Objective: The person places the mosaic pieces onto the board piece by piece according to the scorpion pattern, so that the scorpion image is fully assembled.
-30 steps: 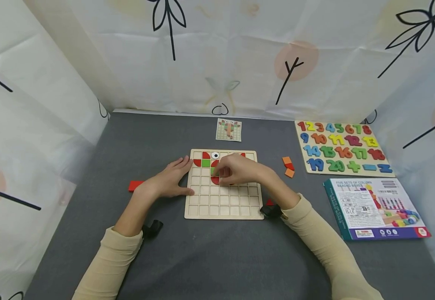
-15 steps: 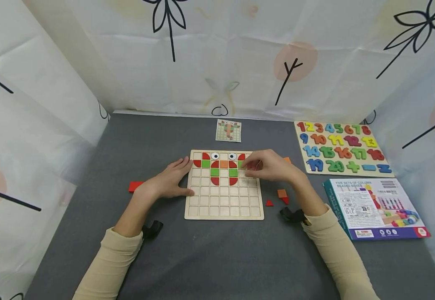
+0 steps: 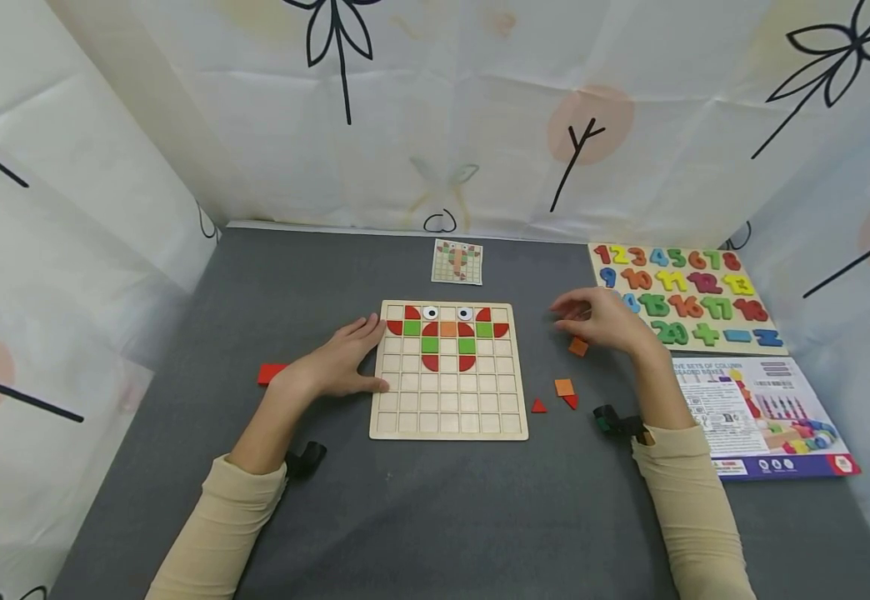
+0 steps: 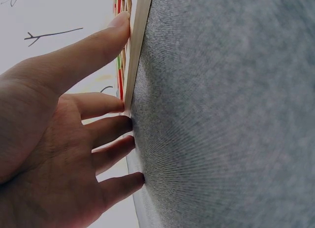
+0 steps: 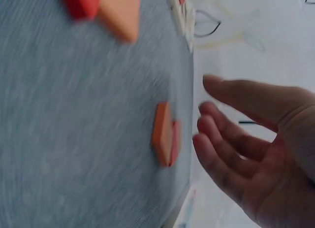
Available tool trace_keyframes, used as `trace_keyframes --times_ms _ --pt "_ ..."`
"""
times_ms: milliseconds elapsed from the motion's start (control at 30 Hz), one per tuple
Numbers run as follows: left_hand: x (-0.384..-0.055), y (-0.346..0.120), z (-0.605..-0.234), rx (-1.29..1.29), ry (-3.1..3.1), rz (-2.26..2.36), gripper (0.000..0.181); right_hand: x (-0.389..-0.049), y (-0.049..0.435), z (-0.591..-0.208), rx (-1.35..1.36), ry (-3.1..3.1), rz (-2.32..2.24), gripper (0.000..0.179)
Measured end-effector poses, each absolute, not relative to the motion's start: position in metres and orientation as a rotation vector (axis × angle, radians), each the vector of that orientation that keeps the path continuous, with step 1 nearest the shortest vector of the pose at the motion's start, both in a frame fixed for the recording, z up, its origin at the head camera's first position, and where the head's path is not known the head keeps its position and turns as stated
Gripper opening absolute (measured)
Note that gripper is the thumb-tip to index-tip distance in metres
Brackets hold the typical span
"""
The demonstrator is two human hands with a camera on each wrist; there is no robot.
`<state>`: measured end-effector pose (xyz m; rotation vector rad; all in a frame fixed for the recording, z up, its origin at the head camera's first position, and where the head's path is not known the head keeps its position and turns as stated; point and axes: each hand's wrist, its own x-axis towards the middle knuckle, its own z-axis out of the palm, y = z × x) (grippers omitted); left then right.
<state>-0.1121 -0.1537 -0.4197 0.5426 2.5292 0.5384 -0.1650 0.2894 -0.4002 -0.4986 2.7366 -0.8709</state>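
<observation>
My left hand [image 3: 340,360] lies at the left edge of a wooden grid board [image 3: 446,408]. Its thumb touches the rim and the fingers extend toward the far left corner. In the left wrist view, fingertips rest along the board's side [image 4: 138,55]. On the board's upper rows sit red quarter-round pieces, green squares [image 3: 430,344], an orange square [image 3: 447,329] and two eye pieces [image 3: 465,313]. To the right, my right hand [image 3: 606,318] hovers by an orange square tile [image 3: 578,347], fingers loosely bent and holding nothing. The right wrist view shows a red piece [image 5: 175,139] beside that tile.
A small pattern card [image 3: 457,262] lies behind the board. More orange [image 3: 564,387] and red pieces [image 3: 538,406] lie at its right, and a red piece [image 3: 271,372] at its left. A number puzzle [image 3: 705,304] and a flat box [image 3: 768,417] occupy the table's right side.
My right hand has moved from the middle of the board to its right edge, then farther right over the loose tiles. A green square and red piece show at the board's right. The left hand stays put.
</observation>
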Motion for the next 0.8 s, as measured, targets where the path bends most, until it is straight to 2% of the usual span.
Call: trace_keyframes --times_ms 400,600,800 --pt "-0.111 -0.154 -0.418 0.541 2.521 0.557 0.105 -0.173 0.311 -0.412 -0.345 2.759 -0.808 0.029" --pt "-0.111 -0.154 -0.418 0.545 2.530 0.551 0.105 -0.174 0.307 -0.410 -0.302 2.752 -0.786 0.038" --pt "-0.110 -0.153 -0.418 0.542 2.526 0.553 0.105 -0.176 0.305 -0.410 -0.308 2.743 -0.775 0.030"
